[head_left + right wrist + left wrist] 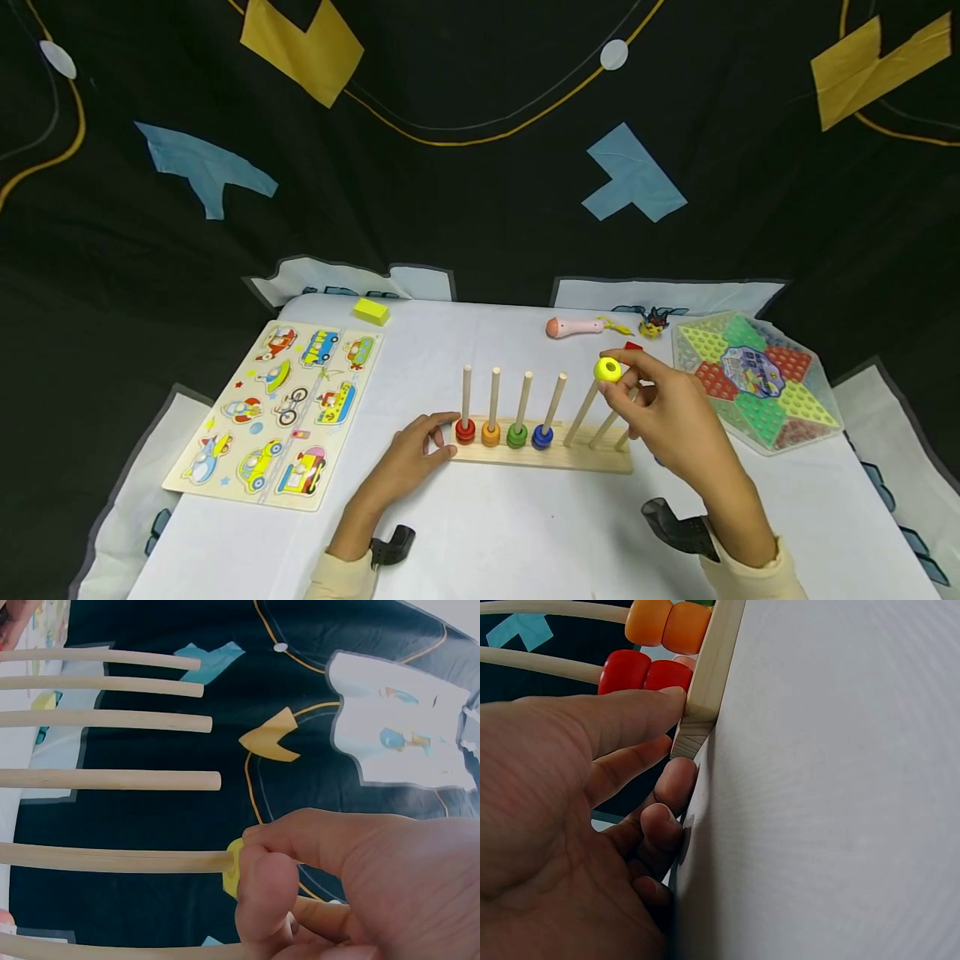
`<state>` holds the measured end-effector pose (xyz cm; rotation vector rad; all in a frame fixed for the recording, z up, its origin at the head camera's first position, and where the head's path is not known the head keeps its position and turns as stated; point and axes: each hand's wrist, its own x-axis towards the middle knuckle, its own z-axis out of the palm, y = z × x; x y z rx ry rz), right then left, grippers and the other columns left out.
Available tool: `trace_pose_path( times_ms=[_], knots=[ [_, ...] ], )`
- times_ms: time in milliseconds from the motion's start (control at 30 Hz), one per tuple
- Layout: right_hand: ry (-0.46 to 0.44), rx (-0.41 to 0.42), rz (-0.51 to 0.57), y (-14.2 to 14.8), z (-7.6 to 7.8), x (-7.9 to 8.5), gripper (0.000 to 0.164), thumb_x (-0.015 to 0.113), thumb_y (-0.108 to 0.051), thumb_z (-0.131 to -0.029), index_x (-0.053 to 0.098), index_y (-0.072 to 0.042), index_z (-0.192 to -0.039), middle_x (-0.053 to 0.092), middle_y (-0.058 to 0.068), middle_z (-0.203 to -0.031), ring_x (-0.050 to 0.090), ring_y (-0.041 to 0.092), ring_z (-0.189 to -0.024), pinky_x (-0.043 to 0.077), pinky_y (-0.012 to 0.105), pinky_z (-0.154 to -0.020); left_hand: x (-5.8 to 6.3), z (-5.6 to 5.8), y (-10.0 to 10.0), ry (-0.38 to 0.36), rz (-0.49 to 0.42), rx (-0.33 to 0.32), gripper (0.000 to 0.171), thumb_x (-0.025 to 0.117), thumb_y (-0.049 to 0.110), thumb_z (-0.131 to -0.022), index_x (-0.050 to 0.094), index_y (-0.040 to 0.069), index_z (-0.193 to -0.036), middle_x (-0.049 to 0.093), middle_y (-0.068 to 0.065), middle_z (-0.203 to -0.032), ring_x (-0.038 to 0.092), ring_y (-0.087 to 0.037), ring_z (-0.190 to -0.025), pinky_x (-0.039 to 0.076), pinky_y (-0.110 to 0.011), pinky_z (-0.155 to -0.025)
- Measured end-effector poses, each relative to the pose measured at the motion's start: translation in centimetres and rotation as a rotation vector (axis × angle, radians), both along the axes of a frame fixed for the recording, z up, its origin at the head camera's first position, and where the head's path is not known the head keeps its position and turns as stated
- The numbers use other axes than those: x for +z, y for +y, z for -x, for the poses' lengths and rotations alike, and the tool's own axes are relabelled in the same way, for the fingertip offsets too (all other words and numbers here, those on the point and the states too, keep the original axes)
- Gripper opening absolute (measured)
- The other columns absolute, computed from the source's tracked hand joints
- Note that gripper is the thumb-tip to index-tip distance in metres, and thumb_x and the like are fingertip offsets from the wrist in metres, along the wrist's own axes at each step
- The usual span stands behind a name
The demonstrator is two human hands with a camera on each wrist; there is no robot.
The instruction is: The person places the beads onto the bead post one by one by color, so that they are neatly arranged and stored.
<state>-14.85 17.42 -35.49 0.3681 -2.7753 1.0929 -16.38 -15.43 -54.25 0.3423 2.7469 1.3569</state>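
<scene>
A wooden peg stand [592, 461] lies on the table, its pegs in a row. From the left, its first pegs carry red beads [465, 432], orange beads [491, 436], green beads [517, 437] and blue beads [542, 438]. My left hand [408, 457] grips the stand's left end, with the thumb beside the red beads in the left wrist view. Between thumb and fingers, my right hand [678, 417] pinches a yellow bead [232, 880] at the tip of the fifth peg [112, 857]. The right hand partly covers the last pegs in the head view.
A picture puzzle board [247, 417] lies at the left, a yellow block [371, 312] behind it. At the back are a pink toy [577, 327] and a small figure [653, 323]. A star-patterned game box [757, 383] sits at the right, near the right hand.
</scene>
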Motion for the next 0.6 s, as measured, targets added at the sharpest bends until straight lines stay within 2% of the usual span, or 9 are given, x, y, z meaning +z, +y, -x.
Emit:
trace_pose_path(
  times_ms=[167,433,600],
  knots=[
    [-0.02,0.013,-0.004,-0.11,-0.05,-0.01,0.033,0.062,-0.024,-0.092,0.059,-0.019,-0.124,0.059,-0.007,-0.078,0.057,0.006,-0.048,0.045,0.028,-0.052,-0.09,-0.02,0.02,-0.005,-0.008,-0.001,0.046,0.072,0.018,-0.085,0.058,0.022,-0.129,0.051,0.008,-0.083,0.042,-0.009,-0.068,0.028,-0.033,-0.072],
    [-0.047,0.033,-0.012,-0.26,-0.08,-0.14,0.034,0.062,-0.025,-0.092,0.059,-0.018,-0.125,0.058,-0.005,-0.08,0.058,0.008,-0.049,0.045,0.029,-0.048,-0.02,-0.02,0.0,-0.01,-0.005,-0.003,0.047,0.072,0.018,-0.085,0.057,0.022,-0.13,0.051,0.007,-0.083,0.042,-0.01,-0.068,0.028,-0.034,-0.073],
    [-0.09,0.032,0.011,-0.13,-0.18,-0.25,0.049,0.066,-0.027,-0.091,0.05,-0.021,-0.136,0.057,-0.002,-0.08,0.059,0.011,-0.05,0.047,0.029,-0.049,0.03,0.05,-0.07,-0.012,-0.005,-0.005,0.046,0.072,0.02,-0.086,0.058,0.022,-0.13,0.051,0.007,-0.083,0.042,-0.009,-0.068,0.028,-0.034,-0.073]
  ],
)
